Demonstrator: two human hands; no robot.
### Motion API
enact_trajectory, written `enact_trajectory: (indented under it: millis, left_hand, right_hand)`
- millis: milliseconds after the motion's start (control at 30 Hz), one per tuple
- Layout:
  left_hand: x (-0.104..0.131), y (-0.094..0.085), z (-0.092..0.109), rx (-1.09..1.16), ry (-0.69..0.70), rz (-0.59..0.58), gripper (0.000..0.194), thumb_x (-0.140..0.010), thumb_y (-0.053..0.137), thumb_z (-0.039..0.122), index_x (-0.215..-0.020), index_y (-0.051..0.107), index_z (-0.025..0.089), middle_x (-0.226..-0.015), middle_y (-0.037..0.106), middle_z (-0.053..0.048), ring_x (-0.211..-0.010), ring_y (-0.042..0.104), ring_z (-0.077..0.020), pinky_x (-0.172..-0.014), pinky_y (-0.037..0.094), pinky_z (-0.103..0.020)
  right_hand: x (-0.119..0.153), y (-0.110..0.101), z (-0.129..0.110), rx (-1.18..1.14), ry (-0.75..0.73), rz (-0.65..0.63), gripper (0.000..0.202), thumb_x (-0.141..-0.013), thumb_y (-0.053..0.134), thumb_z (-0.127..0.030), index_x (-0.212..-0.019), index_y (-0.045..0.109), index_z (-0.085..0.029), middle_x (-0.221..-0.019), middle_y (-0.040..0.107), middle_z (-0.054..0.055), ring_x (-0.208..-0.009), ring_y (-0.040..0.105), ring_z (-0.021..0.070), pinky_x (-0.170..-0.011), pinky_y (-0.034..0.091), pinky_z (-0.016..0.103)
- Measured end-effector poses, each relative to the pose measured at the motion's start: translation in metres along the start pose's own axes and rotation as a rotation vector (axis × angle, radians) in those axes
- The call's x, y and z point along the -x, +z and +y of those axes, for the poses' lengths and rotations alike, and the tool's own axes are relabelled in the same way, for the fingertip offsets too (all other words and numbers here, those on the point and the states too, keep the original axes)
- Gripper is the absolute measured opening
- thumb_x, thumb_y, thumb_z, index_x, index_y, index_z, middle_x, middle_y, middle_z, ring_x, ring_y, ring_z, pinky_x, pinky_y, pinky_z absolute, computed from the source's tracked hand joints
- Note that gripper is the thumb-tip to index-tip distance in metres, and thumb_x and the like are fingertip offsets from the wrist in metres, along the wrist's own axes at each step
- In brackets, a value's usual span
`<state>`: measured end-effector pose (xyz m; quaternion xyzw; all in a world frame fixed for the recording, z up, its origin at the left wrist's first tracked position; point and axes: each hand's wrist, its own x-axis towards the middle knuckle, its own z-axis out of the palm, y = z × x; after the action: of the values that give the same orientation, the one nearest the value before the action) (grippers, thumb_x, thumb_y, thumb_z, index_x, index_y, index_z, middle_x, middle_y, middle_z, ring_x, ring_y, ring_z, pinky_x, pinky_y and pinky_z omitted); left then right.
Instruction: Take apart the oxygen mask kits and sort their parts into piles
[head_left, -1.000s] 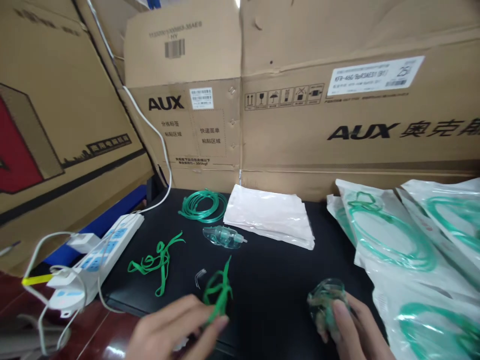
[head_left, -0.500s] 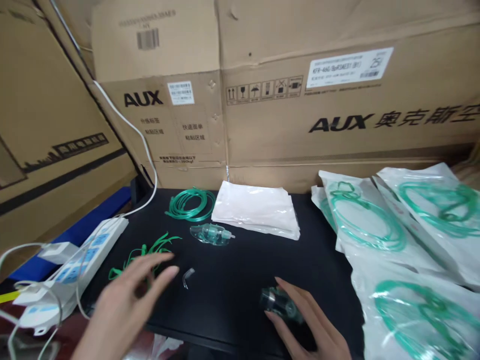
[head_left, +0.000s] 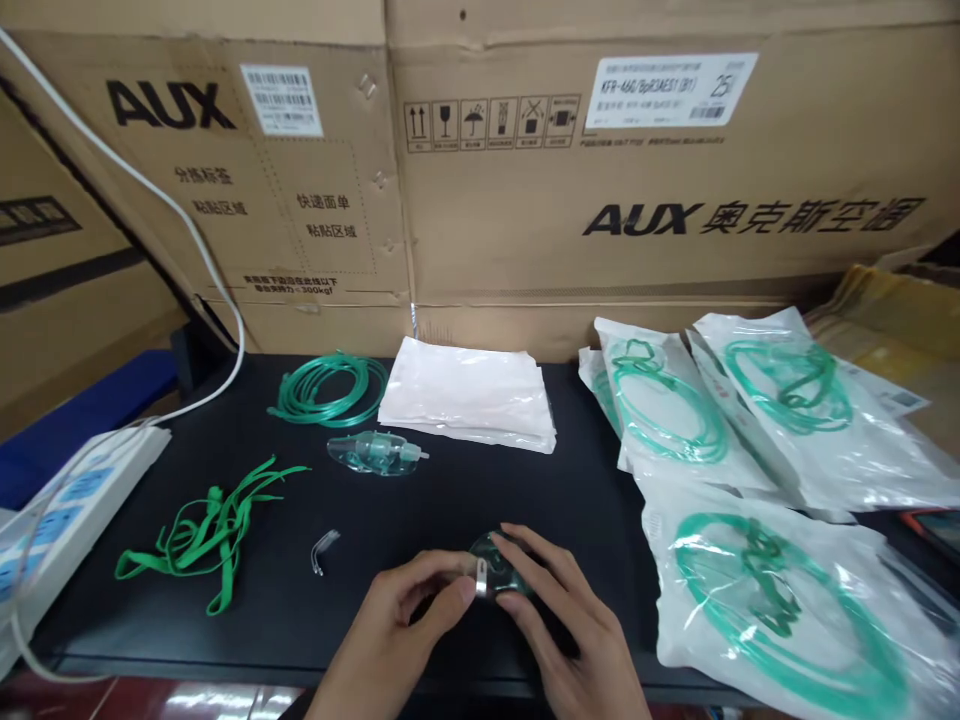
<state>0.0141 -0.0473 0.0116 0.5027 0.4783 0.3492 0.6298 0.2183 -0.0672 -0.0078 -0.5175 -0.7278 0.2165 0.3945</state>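
Note:
Near the front of the black table, a clear green oxygen mask [head_left: 504, 572] with a shiny metal strip [head_left: 481, 577] is between my hands. My right hand [head_left: 566, 620] grips the mask from the right, fingers over its top and thumb below. My left hand [head_left: 416, 615] is closed on its left end by the metal strip, thumb and fingers pinched; the fingers hide part of it. Left of my hands lies a small clear plastic piece [head_left: 323, 550]. Farther back rests another clear green mask [head_left: 375, 453] with a pale connector pointing right.
Green elastic straps [head_left: 217, 530] lie tangled at left. Coiled green tubing [head_left: 330, 388] and a stack of white pouches [head_left: 466, 395] sit at the back. Packed mask sets [head_left: 780, 600] cover the right side. A white power strip [head_left: 90, 510] borders the left; cardboard boxes [head_left: 480, 250] stand behind.
My left hand has moved right from beside the green straps and taken hold of the mask. The right hand has brought the mask left a little. The view has shifted.

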Motion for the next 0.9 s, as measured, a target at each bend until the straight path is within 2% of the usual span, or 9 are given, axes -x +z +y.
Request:
enact_trajectory:
  millis: [100, 200, 300, 400, 500, 567, 667, 733, 900]
  left_hand:
    - [0.000, -0.004, 0.004, 0.007, 0.013, -0.059, 0.025, -0.097, 0.065, 0.039, -0.110, 0.080, 0.024, -0.118, 0.075, -0.006, -0.114, 0.066, -0.0244, -0.106, 0.046, -0.034]
    - [0.000, -0.006, 0.006, -0.031, 0.058, -0.060, 0.024, -0.099, 0.063, 0.035, -0.116, 0.079, 0.027, -0.115, 0.075, -0.005, -0.109, 0.065, -0.0209, -0.104, 0.047, -0.031]
    - [0.003, -0.005, 0.005, -0.118, 0.090, -0.044, 0.027, -0.102, 0.061, 0.038, -0.121, 0.077, 0.027, -0.103, 0.073, -0.004, -0.086, 0.064, -0.0155, -0.080, 0.054, -0.024]
    - [0.004, -0.002, 0.001, -0.115, 0.125, -0.054, 0.031, -0.104, 0.057, 0.042, -0.121, 0.075, 0.025, -0.089, 0.065, -0.002, -0.066, 0.057, -0.0104, -0.057, 0.050, -0.018]
    - [0.002, 0.001, -0.006, -0.084, 0.148, -0.028, 0.031, -0.103, 0.056, 0.043, -0.116, 0.076, 0.023, -0.086, 0.058, -0.001, -0.057, 0.053, -0.0075, -0.047, 0.048, -0.016]
    - [-0.001, 0.003, -0.012, -0.074, 0.147, 0.007, 0.029, -0.102, 0.058, 0.043, -0.112, 0.075, 0.022, -0.087, 0.060, -0.002, -0.058, 0.057, -0.0087, -0.044, 0.048, -0.015]
    - [-0.004, 0.006, -0.019, -0.018, 0.153, 0.121, 0.022, -0.098, 0.066, 0.040, -0.110, 0.071, 0.022, -0.093, 0.066, -0.003, -0.066, 0.065, -0.0130, -0.045, 0.052, -0.017]
    - [-0.004, 0.008, -0.021, -0.016, 0.197, 0.173, 0.017, -0.097, 0.067, 0.036, -0.108, 0.071, 0.024, -0.101, 0.069, -0.004, -0.072, 0.068, -0.0139, -0.052, 0.057, -0.019]
    - [-0.003, 0.011, -0.014, -0.244, 0.379, 0.140, 0.009, -0.097, 0.068, 0.027, -0.101, 0.076, 0.027, -0.112, 0.069, -0.003, -0.091, 0.071, -0.0153, -0.079, 0.060, -0.023]
  right_hand:
    - [-0.005, 0.000, -0.001, -0.083, 0.068, -0.034, 0.041, -0.100, 0.065, -0.027, -0.140, 0.064, -0.037, -0.137, 0.069, 0.002, -0.125, 0.066, 0.0210, -0.106, 0.055, 0.031]
    - [-0.010, -0.002, -0.003, -0.133, 0.098, -0.056, 0.039, -0.099, 0.065, -0.029, -0.138, 0.066, -0.035, -0.132, 0.072, 0.003, -0.122, 0.067, 0.0205, -0.104, 0.056, 0.030]
    - [-0.014, -0.006, -0.008, -0.194, 0.125, -0.106, 0.034, -0.099, 0.064, -0.031, -0.133, 0.070, -0.032, -0.125, 0.075, 0.003, -0.116, 0.070, 0.0199, -0.101, 0.057, 0.029]
    - [-0.017, -0.007, -0.011, -0.252, 0.169, -0.170, 0.028, -0.098, 0.065, -0.032, -0.125, 0.074, -0.030, -0.117, 0.078, 0.002, -0.107, 0.073, 0.0186, -0.095, 0.058, 0.026]
    - [-0.018, -0.002, -0.008, -0.243, 0.178, -0.175, 0.026, -0.096, 0.067, -0.030, -0.120, 0.076, -0.029, -0.108, 0.080, 0.002, -0.100, 0.075, 0.0179, -0.092, 0.057, 0.024]
    - [-0.019, 0.003, -0.006, -0.221, 0.179, -0.151, 0.026, -0.095, 0.066, -0.029, -0.118, 0.077, -0.028, -0.106, 0.080, 0.002, -0.098, 0.076, 0.0180, -0.091, 0.057, 0.024]
    - [-0.020, 0.010, -0.003, -0.205, 0.182, -0.083, 0.024, -0.095, 0.066, -0.030, -0.116, 0.077, -0.028, -0.108, 0.080, 0.002, -0.096, 0.076, 0.0178, -0.090, 0.058, 0.023]
    - [-0.020, 0.012, -0.003, -0.205, 0.169, -0.024, 0.022, -0.095, 0.065, -0.029, -0.113, 0.077, -0.027, -0.107, 0.080, 0.002, -0.096, 0.077, 0.0176, -0.089, 0.058, 0.022]
    - [-0.019, 0.011, -0.004, -0.182, 0.145, 0.021, 0.021, -0.096, 0.064, -0.027, -0.113, 0.077, -0.027, -0.109, 0.080, 0.003, -0.096, 0.077, 0.0177, -0.091, 0.058, 0.022]
